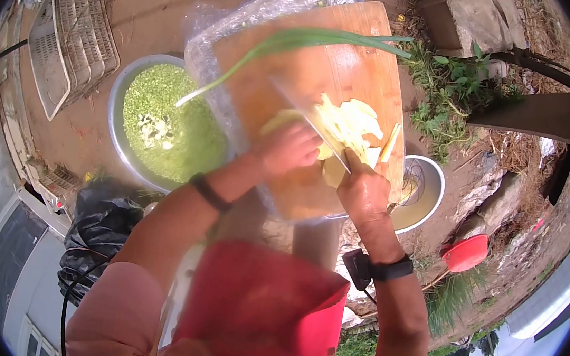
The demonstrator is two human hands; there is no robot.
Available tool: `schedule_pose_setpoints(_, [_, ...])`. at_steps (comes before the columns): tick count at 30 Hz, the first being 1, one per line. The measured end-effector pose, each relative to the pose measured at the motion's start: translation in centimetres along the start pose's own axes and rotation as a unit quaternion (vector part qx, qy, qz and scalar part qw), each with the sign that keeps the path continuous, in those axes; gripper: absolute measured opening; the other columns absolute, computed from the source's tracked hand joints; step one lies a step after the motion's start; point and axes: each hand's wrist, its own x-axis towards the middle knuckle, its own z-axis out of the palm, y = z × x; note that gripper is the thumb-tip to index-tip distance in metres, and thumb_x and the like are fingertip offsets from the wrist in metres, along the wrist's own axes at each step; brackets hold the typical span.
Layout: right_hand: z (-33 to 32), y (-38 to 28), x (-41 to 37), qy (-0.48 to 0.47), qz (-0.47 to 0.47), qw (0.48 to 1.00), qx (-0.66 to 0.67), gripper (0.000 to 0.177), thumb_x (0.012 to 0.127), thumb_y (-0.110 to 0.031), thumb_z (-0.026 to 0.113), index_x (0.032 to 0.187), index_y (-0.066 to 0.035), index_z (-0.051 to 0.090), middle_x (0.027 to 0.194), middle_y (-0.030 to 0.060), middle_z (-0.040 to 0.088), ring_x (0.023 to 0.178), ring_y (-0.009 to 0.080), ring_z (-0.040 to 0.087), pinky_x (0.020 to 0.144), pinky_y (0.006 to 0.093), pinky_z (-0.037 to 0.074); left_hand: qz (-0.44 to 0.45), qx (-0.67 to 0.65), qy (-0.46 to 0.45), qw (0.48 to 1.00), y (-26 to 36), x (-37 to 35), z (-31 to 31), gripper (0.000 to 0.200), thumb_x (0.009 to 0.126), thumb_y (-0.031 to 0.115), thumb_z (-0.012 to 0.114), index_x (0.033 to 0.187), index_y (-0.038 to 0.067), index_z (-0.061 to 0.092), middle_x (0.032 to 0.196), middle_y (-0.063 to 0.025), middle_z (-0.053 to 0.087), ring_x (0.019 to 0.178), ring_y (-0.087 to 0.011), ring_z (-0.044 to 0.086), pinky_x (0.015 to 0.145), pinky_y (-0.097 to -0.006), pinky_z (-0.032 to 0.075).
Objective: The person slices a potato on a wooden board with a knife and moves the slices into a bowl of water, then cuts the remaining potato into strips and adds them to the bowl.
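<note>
My right hand [363, 192] is wrapped round the handle of a kitchen knife [317, 127], whose blade slants up and left over a wooden cutting board [283, 195]. Beside the blade, my left hand [291, 149] is blurred, with curled fingers pressing on a pale yellow vegetable [281, 118] that shows partly beyond the fingers. Pale yellow slices and strips [352, 119] are heaped on the board at the blade's right side. A green onion [299, 38] lies across the far part of the board, its white end reaching out over the metal basin [116, 118].
Chopped green vegetable [161, 95] with some whitish pieces fills the basin at left. At the board's right stands a metal bowl [427, 217] with a wire whisk-like thing. A plastic crate [76, 45], black bag [102, 228] and red bowl [465, 252] lie around.
</note>
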Motion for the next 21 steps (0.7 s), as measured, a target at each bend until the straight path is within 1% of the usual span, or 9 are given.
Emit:
schedule_pose_setpoints(3, [-3.1, -2.6, -1.9, 0.013, 0.001, 1.000, -0.011, 0.035, 0.075, -0.010, 0.055, 0.109, -0.012, 0.064, 0.064, 0.0152, 0.063, 0.058, 0.0314, 0.063, 0.057, 0.0435, 0.051, -0.071, -0.056, 0.031, 0.995, 0.2, -0.7, 1.2, 0.010, 0.073, 0.016, 0.063, 0.082, 0.013, 0.061, 0.091, -0.0011, 0.059, 0.090, -0.0184, 0.055, 0.077, -0.0347, 0.046])
schedule_pose_setpoints(4, [-2.8, -2.7, -1.9, -0.006, 0.012, 1.000, -0.025, 0.035, 0.075, -0.010, 0.054, 0.109, -0.012, 0.064, 0.064, 0.0154, 0.063, 0.058, 0.0319, 0.063, 0.056, 0.0436, 0.051, -0.085, -0.067, 0.042, 0.993, 0.6, -0.7, 1.4, 0.011, 0.073, 0.016, 0.063, 0.083, 0.012, 0.061, 0.090, -0.0014, 0.059, 0.090, -0.0183, 0.055, 0.077, -0.0347, 0.046])
schedule_pose_setpoints(6, [-1.3, -2.5, -1.0, -0.040, 0.035, 0.997, -0.049, 0.034, 0.076, -0.009, 0.054, 0.108, -0.012, 0.064, 0.064, 0.0157, 0.063, 0.057, 0.0327, 0.063, 0.056, 0.0439, 0.051, -0.076, -0.050, 0.067, 0.994, 0.5, -0.6, 1.5, 0.012, 0.073, 0.016, 0.064, 0.084, 0.010, 0.061, 0.089, -0.0019, 0.058, 0.089, -0.0183, 0.055, 0.076, -0.0346, 0.046])
schedule_pose_setpoints(7, [2.0, -0.8, 0.2, -0.028, 0.040, 0.998, -0.029, 0.031, 0.076, -0.010, 0.054, 0.105, -0.012, 0.065, 0.065, 0.0163, 0.063, 0.058, 0.0337, 0.063, 0.057, 0.0439, 0.051, -0.065, -0.050, 0.061, 0.995, 1.1, -0.9, 1.5, 0.013, 0.073, 0.016, 0.064, 0.084, 0.010, 0.061, 0.088, -0.0019, 0.058, 0.087, -0.0182, 0.055, 0.075, -0.0343, 0.046])
schedule_pose_setpoints(9, [1.9, -0.5, 0.6, 0.032, -0.013, 0.999, 0.002, 0.029, 0.074, -0.016, 0.058, 0.102, -0.012, 0.062, 0.064, 0.0137, 0.063, 0.054, 0.0326, 0.062, 0.051, 0.0426, 0.051, -0.032, -0.027, 0.061, 0.997, 0.2, -0.4, 1.7, 0.014, 0.073, 0.016, 0.064, 0.085, 0.009, 0.061, 0.085, -0.0021, 0.057, 0.083, -0.0181, 0.054, 0.074, -0.0338, 0.047])
schedule_pose_setpoints(11, [1.0, -0.7, 0.6, 0.074, -0.056, 0.996, 0.017, 0.030, 0.072, -0.017, 0.059, 0.102, -0.012, 0.061, 0.064, 0.0136, 0.063, 0.051, 0.0325, 0.062, 0.048, 0.0414, 0.050, -0.050, -0.059, 0.054, 0.996, 0.4, -0.5, 1.5, 0.015, 0.074, 0.016, 0.063, 0.086, 0.009, 0.061, 0.087, -0.0019, 0.058, 0.084, -0.0178, 0.054, 0.075, -0.0332, 0.047])
schedule_pose_setpoints(15, [-3.7, -3.6, -1.8, -0.006, 0.016, 1.000, 0.020, 0.030, 0.076, -0.009, 0.056, 0.104, -0.010, 0.066, 0.069, 0.0180, 0.064, 0.061, 0.0333, 0.064, 0.059, 0.0420, 0.052, -0.080, -0.085, 0.054, 0.992, 0.4, -1.3, 2.1, 0.018, 0.074, 0.017, 0.063, 0.089, 0.008, 0.062, 0.090, -0.0011, 0.059, 0.088, -0.0178, 0.055, 0.077, -0.0342, 0.047])
schedule_pose_setpoints(18, [0.3, -2.4, 0.4, -0.051, 0.020, 0.998, -0.015, 0.030, 0.075, -0.006, 0.056, 0.103, -0.010, 0.066, 0.070, 0.0172, 0.064, 0.061, 0.0332, 0.064, 0.060, 0.0419, 0.052, -0.055, -0.010, 0.037, 0.998, 0.9, -1.6, 2.5, 0.021, 0.075, 0.021, 0.063, 0.093, 0.009, 0.063, 0.097, -0.0008, 0.060, 0.096, -0.0186, 0.054, 0.084, -0.0356, 0.046])
schedule_pose_setpoints(21, [2.0, -1.6, 1.4, 0.083, -0.068, 0.993, 0.041, 0.030, 0.072, -0.009, 0.056, 0.101, -0.013, 0.062, 0.064, 0.0138, 0.062, 0.054, 0.0320, 0.063, 0.050, 0.0427, 0.051, -0.027, 0.032, 0.038, 0.998, 0.2, -0.7, 0.9, 0.021, 0.076, 0.023, 0.062, 0.094, 0.011, 0.063, 0.101, -0.0014, 0.060, 0.101, -0.0188, 0.054, 0.090, -0.0356, 0.045])
